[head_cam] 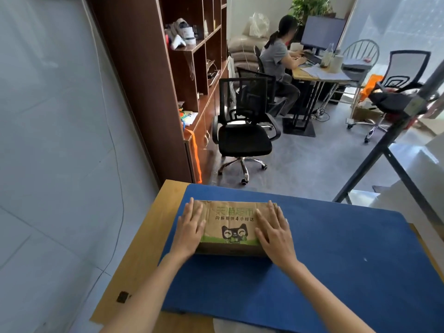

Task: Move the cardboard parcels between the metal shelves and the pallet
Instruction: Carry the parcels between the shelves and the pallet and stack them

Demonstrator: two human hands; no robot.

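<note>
As they flank the parcel point(231, 227), left hand point(191, 227) and right hand point(274, 230) press flat, fingers straight.
Likely pick-up; next needs an inward squeeze, then lift.

A tall brown bookcase point(144, 68) stands far left against a pale wall point(48, 116), with small white items point(181, 32) on one shelf, an orange strap point(195, 155) hanging at its near corner, and a thin cable point(115, 152) running down the wall. Just right of it a black mesh chair point(243, 131) stands on the grey floor point(312, 169). Farther back a person point(276, 56) sits at a desk point(319, 76) facing a monitor point(323, 32), with stacked sacks point(242, 51) behind them, a plant point(310, 4) above, and a white wire chair point(362, 50) and another black chair point(403, 75) to the right.
</note>
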